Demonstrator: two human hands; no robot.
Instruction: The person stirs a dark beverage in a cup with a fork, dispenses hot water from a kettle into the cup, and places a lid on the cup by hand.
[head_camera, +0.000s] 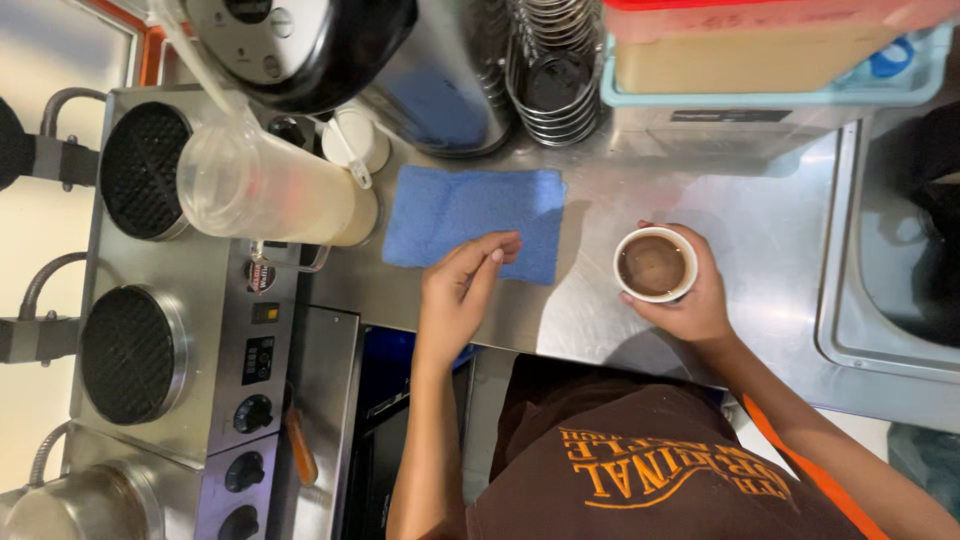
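My right hand (693, 305) is wrapped around a white paper cup (655, 264) of brown liquid, which stands on the steel counter (760, 220). My left hand (462, 290) reaches over the counter's front edge. Its fingers are stretched out, and the tips rest on the lower edge of a blue cloth (470, 215) lying flat on the counter. The cloth is to the left of the cup and apart from it.
A waffle machine (215, 340) with round black plates (145, 170) and dials fills the left. A clear pitcher (265, 190) of pale batter lies on it beside a small white container (355, 140). Behind are a steel canister (440, 90), a wire rack (555, 70) and a tub in a teal tray (770, 60). A sink (895, 260) lies right.
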